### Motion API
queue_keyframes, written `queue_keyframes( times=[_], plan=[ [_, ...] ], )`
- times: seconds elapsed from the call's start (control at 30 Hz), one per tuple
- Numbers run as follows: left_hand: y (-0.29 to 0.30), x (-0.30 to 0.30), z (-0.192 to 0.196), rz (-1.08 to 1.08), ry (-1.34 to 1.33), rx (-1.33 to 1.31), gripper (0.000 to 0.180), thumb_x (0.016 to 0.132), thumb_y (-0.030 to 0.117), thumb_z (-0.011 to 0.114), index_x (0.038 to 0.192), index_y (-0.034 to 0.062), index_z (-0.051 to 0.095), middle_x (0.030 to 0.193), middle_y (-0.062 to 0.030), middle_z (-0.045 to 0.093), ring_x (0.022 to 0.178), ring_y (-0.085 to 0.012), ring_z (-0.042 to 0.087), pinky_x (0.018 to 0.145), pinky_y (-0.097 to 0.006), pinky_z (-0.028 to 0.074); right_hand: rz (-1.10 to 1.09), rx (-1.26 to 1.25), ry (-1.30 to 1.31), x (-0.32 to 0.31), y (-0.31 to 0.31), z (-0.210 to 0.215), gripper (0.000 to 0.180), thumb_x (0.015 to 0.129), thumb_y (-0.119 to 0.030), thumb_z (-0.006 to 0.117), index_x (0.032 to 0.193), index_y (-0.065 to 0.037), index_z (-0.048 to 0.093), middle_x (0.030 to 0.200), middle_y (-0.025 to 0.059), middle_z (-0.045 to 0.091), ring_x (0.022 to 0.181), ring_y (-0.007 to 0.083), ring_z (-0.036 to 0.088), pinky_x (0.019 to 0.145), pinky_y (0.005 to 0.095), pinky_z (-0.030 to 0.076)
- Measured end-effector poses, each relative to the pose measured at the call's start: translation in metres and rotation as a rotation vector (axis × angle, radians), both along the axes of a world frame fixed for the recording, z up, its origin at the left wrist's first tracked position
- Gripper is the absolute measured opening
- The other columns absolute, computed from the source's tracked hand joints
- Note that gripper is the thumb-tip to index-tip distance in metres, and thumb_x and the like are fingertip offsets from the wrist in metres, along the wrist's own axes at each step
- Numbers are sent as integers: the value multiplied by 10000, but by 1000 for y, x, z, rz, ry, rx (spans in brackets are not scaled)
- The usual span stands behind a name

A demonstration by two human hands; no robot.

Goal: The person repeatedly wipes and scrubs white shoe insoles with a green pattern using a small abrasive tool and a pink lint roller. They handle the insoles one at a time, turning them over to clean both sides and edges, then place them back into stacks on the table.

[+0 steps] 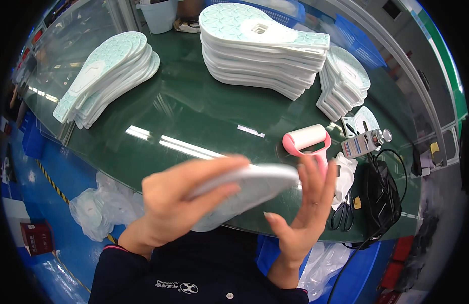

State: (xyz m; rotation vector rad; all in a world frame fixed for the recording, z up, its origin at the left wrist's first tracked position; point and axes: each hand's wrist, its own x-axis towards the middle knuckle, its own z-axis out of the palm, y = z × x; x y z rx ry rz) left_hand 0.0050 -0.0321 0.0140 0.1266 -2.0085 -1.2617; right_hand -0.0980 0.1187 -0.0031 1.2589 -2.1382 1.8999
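My left hand (168,202) grips a white and pale-green paddle-shaped plastic panel (247,195), thumb on one face and fingers on the other. The panel is held tilted, nearly edge-on, above the table's near edge, and is slightly blurred. Close to its right end, my right hand (303,218) is raised with its fingers apart and holds nothing; whether a fingertip touches the panel I cannot tell. Just beyond that hand lies a lint roller (306,139) with a pink handle and white roll, partly covered by the fingers.
Stacks of similar panels stand at the far left (105,76), far middle (260,61) and far right (346,76) of the green table (184,111). At right lie a clear bottle (363,143), black scissors (342,215), white cloth (344,177) and a black bag (380,200) with a cable.
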Motion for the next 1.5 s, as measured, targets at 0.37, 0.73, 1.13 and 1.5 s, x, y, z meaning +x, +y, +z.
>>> queue_keyframes(
  times=[0.37,0.73,1.13,1.5],
  plan=[
    [15,-22,-5,-3,209,541,483,836,-41,450,1281,-45,262,1305,-224,317,1235,-282,322,995,-356,308,-277,331,606,39,-35,-23,447,726,60,492,1170,13,474,1231,251,430,1134,422,422,916,527,355],
    [12,-21,-23,-122,-44,-8,525,822,142,541,1262,-49,328,1305,-202,373,1253,-357,292,1012,-401,252,91,-87,-773,16,-11,-25,359,936,-237,393,1118,58,487,920,66,581,825,75,499,715,203,400],
    [16,-22,-54,291,-169,-344,557,750,-22,554,1259,-54,329,1301,-224,359,1139,-359,432,933,-392,381,31,-398,-937,17,-22,-25,386,947,-223,345,1194,68,405,1082,124,523,951,131,508,822,245,402],
    [-26,2,-29,314,43,519,547,862,0,464,1335,-3,189,1076,-226,558,912,-169,577,794,-237,439,-6,-302,-713,1,-18,-31,356,930,-161,394,1199,71,419,1097,104,514,985,118,477,863,245,364]
  ],
)
